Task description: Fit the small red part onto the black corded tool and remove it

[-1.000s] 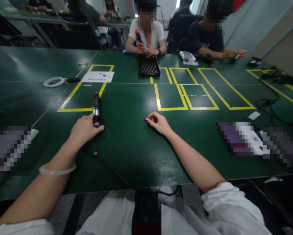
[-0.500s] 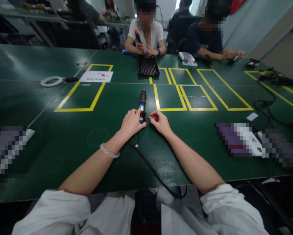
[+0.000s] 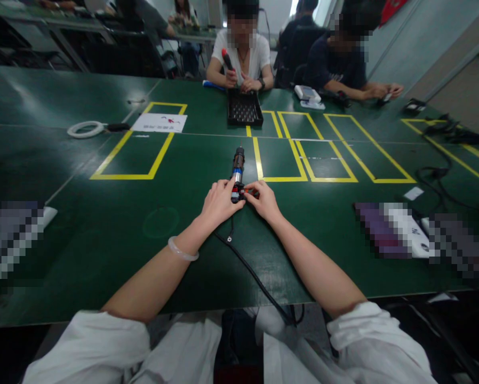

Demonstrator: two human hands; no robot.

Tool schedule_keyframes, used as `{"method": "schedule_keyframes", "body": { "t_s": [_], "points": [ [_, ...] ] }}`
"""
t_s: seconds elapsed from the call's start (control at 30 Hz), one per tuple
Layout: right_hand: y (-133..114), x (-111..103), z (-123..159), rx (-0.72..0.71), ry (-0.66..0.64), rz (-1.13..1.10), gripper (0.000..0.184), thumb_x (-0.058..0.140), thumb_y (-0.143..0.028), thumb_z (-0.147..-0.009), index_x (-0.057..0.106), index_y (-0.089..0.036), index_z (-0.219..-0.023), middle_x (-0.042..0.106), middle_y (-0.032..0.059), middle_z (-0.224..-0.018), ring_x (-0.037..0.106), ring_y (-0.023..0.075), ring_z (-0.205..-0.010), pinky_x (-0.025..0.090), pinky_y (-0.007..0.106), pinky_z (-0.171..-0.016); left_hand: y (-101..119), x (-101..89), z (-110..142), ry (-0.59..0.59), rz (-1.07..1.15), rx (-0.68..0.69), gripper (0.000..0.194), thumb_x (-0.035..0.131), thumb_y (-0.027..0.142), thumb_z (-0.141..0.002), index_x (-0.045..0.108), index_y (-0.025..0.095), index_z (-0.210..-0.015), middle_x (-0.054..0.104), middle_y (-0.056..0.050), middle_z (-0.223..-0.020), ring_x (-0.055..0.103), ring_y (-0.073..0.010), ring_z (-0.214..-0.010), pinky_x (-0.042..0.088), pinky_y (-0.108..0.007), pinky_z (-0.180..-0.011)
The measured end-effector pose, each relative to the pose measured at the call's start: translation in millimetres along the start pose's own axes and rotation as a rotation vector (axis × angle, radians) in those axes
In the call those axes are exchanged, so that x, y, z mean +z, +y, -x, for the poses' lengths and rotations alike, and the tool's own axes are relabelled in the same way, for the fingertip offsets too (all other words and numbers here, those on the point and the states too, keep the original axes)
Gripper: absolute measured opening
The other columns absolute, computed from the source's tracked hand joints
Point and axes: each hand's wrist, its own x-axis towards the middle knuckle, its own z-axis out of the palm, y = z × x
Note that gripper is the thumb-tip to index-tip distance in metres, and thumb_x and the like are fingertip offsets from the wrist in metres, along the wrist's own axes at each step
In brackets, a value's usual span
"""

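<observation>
On the green table lies a slim cylindrical assembly (image 3: 238,162), with a black tip, a brown section, a blue band and a bare metal part. It looks like the inside of an electric screwdriver. My left hand (image 3: 218,204) is closed around its near end, where red and black parts show. In the fingers of my right hand (image 3: 265,202) is a small red-orange piece (image 3: 252,192), too small to identify, held against the right side of that near end. A black cable (image 3: 259,282) runs from under my left hand toward the table edge; beside it lies a ring terminal (image 3: 229,239).
Yellow tape outlines (image 3: 281,179) mark the green table (image 3: 175,282). Across from me, a person (image 3: 239,58) holds a red-and-black tool above a black tray (image 3: 245,114). A white cable coil (image 3: 86,129) and a paper sheet (image 3: 159,122) lie left; black cables (image 3: 437,170) lie right.
My right hand has brought the small red-orange piece left, from a slight gap up to the assembly's near end. The left hand keeps its hold. The whole view has shifted slightly.
</observation>
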Motion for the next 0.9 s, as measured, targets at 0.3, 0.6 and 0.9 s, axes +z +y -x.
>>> {"method": "schedule_keyframes", "body": {
  "t_s": [0.3, 0.6, 0.9],
  "points": [
    [-2.1, 1.5, 4.0, 0.017, 0.007, -0.014, 0.030, 0.057, -0.021, -0.083, 0.063, -0.020, -0.112, 0.070, 0.0030, -0.090, 0.062, 0.0167, -0.073, 0.049, 0.031, -0.072, 2.1, 1.3, 1.5, 0.018, -0.033, -0.005, 0.075, 0.058, 0.046, -0.083, 0.038, 0.016, -0.149, 0.050, -0.018, -0.128, 0.051, -0.0337, -0.111, 0.045, -0.043, -0.091],
    [-8.3, -0.5, 6.6, 0.030, 0.023, -0.049, 0.026, 0.049, -0.017, -0.082, 0.059, -0.021, -0.106, 0.075, 0.0033, -0.093, 0.062, 0.0160, -0.068, 0.049, 0.030, -0.070, 4.6, 4.2, -4.4, 0.059, -0.094, -0.038, 0.068, 0.047, 0.057, -0.090, 0.042, 0.017, -0.145, 0.052, -0.018, -0.120, 0.052, -0.0340, -0.106, 0.042, -0.043, -0.085],
    [-1.9, 1.0, 4.3, -0.014, -0.014, -0.138, 0.025, 0.048, -0.017, -0.081, 0.059, -0.020, -0.103, 0.073, 0.0037, -0.094, 0.061, 0.0137, -0.066, 0.047, 0.026, -0.065, -7.9, -2.8, 2.1, 0.066, -0.253, -0.023, 0.063, 0.048, 0.052, -0.091, 0.042, 0.021, -0.146, 0.054, -0.016, -0.118, 0.052, -0.0317, -0.104, 0.040, -0.041, -0.086]
  ]
}}
